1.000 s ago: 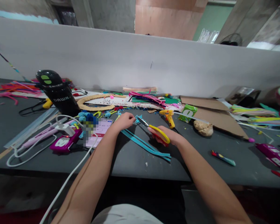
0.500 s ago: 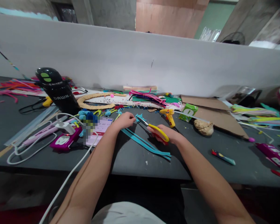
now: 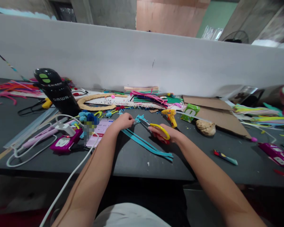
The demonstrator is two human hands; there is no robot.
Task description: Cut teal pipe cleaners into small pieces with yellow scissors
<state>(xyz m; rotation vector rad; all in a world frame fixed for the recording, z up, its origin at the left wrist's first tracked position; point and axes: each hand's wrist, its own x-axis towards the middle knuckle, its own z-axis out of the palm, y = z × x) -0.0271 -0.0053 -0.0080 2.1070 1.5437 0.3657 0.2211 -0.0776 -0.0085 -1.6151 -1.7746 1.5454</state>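
My left hand [image 3: 124,121] is closed in a pinch on the far end of some long teal strips [image 3: 148,145] that lie across the dark table [image 3: 132,160]. My right hand [image 3: 167,135] grips yellow-handled scissors [image 3: 156,127], whose blades point left toward the frilly teal end [image 3: 139,119] next to my left fingers. The strips run from my left hand down to the right, under my right wrist.
A phone [image 3: 99,128] lies left of my left hand, beside a purple power strip [image 3: 65,142] with white cables. A black bottle [image 3: 55,91], a yellow glue gun [image 3: 170,116], a green box [image 3: 190,113], cardboard [image 3: 217,115] and pipe cleaners [image 3: 149,97] line the back.
Both hands and the scissors have shifted slightly away from me and to the left; the blades stay at the frilly teal end.
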